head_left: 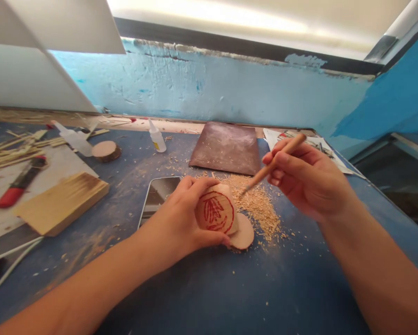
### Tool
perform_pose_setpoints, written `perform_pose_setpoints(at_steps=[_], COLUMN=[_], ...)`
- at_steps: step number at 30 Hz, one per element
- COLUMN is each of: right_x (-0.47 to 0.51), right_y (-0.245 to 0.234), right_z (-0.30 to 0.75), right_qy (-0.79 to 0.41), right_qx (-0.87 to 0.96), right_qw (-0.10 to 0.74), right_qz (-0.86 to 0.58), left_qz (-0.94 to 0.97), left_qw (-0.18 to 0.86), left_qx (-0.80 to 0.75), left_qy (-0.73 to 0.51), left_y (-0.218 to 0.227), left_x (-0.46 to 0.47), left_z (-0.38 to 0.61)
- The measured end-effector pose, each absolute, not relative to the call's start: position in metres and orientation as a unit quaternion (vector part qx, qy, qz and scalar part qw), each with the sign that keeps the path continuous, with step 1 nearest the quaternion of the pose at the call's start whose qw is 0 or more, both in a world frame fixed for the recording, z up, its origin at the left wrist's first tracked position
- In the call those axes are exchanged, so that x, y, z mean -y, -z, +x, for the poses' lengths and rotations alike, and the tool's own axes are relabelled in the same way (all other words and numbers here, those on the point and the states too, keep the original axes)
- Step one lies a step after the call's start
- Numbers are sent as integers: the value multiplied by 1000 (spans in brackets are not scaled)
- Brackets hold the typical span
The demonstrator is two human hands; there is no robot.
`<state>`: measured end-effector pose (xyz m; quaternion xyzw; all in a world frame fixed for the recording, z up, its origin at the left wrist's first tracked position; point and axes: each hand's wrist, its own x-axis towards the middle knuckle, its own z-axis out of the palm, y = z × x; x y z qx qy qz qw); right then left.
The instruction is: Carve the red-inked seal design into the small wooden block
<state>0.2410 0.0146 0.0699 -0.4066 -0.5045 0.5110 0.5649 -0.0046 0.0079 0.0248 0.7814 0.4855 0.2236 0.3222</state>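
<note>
My left hand (184, 218) is closed around a pale wooden block (217, 211) that bears a red drawing, a ring with leaf-like strokes inside it. Just under its right edge lies a thin round wooden disc (244, 232). In my right hand (302, 172) is a slim wooden-handled carving tool (275, 163), pinched like a pen. Its narrow tip points down and left, apart from the block. Beneath the tip a heap of wood shavings (261, 204) spreads over the blue tabletop (229, 293). Part of a phone (160, 195) shows behind my left hand.
A brown sheet (226, 146) lies at the back. Left stand a small white bottle (157, 138), a round wood slice (106, 151) and a second bottle (74, 138). Nearer are a wooden board (62, 202), a red-and-black cutter (22, 181), thin sticks (16, 149) and a white cable (16, 260).
</note>
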Motion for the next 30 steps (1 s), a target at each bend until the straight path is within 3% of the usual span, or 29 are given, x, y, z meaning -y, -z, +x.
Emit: perform_pose_setpoints(at_steps=[5,10,18,30], right_x=[-8,4,16,19], right_y=[-54,-56,-55,-63], right_z=[226,210,199,177], right_qy=[-566,-661,-645,-591], right_qx=[481,489,548,495], right_qw=[574,509,488,594], right_qz=[-345,-254,-212,-232], left_qz=[774,767,787,776], left_qw=[349,371,345,349], left_qx=[-480,-483,-483,-504], left_qy=[-220,-201,-165,-149], left_y=[-23,-24,-32,-30], left_x=[-13,-15,-15,-14], left_z=[-5,-7,-8,-3])
